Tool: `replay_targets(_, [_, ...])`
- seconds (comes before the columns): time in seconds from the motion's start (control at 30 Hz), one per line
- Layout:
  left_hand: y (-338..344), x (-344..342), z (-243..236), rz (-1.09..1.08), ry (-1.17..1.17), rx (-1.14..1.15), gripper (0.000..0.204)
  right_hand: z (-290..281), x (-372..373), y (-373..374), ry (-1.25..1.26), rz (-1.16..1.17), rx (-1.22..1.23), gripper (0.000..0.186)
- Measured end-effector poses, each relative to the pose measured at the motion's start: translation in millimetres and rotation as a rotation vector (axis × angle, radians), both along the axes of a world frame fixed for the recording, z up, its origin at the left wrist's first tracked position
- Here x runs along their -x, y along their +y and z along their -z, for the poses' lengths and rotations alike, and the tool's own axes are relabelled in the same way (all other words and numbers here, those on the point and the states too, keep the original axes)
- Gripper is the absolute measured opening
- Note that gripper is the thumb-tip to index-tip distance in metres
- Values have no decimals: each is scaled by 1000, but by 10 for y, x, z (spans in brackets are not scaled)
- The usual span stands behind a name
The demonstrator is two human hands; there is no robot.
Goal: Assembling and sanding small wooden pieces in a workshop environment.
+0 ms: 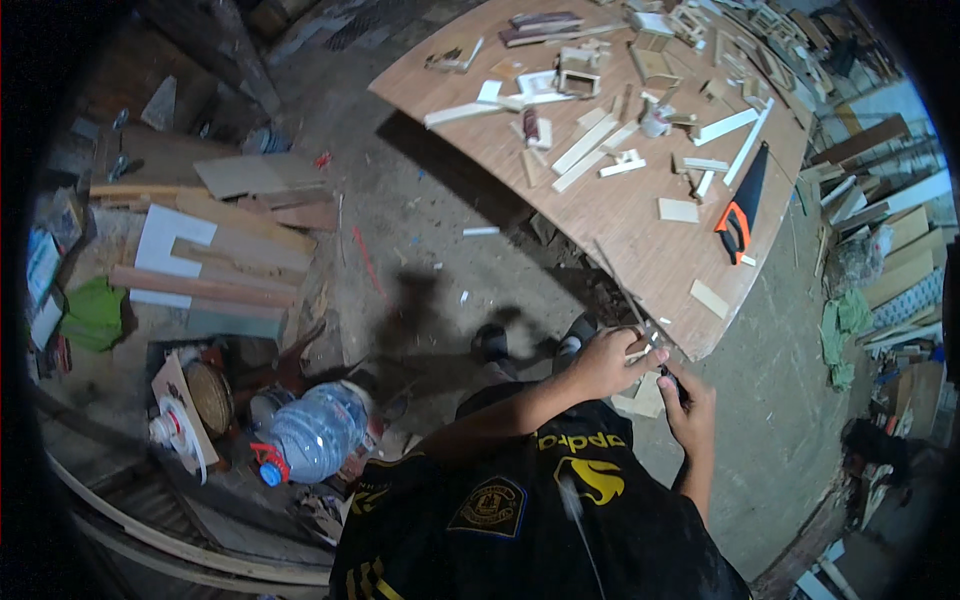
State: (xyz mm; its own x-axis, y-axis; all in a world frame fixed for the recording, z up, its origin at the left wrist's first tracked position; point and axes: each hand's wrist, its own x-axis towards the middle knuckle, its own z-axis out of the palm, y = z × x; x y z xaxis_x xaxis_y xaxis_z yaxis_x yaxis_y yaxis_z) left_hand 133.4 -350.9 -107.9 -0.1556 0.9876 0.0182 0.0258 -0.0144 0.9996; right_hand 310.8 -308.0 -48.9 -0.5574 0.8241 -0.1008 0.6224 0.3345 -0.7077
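In front of my body, at the table's near corner, my hands work close together. My left hand point(615, 362) is closed, its fingers pinched around a long thin grey strip point(622, 283) that slants up past the table's edge. Small pale bits show by its fingertips. Just to the right, my right hand point(692, 405) is slightly blurred and curled around a small dark thing, mostly hidden, whose kind I cannot make out. A pale flat wood piece point(640, 397) shows below the hands. Nearest on the table point(625, 225) lies a small pale wood block point(709, 299).
A handsaw point(743, 205) with an orange and black handle lies at the table's right side. Wood strips point(587, 143) and small wooden frames point(578, 75) cover its far part. At left are a large water bottle point(318, 432) and stacked boards point(215, 250); more offcuts line the right.
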Motion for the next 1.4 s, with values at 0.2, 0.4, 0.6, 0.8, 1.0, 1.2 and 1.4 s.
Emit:
replay_targets(0.2, [-409,388,-6,-56,-75,11,39,-9,424,-291,3,-69,-59,26])
replay_targets(0.4, [-485,868,-63,71,27,-67,36,-392,791,-243,22,-247,-163,29])
replay_targets(0.6, [-266,923,-202,-18,25,-307,39,-521,847,-159,45,-258,-212,26])
replay_targets(0.8, [-92,787,-346,2,36,-147,36,-513,744,-75,41,-139,-256,29])
replay_targets(1.0, [191,646,-301,183,-110,-66,23,-497,494,197,73,-154,-237,29])
replay_targets(1.2, [507,368,-449,249,-468,141,26,-473,326,379,120,-1,-245,26])
replay_targets(1.4, [894,-15,-340,194,-508,258,33,-361,34,602,95,163,-255,24])
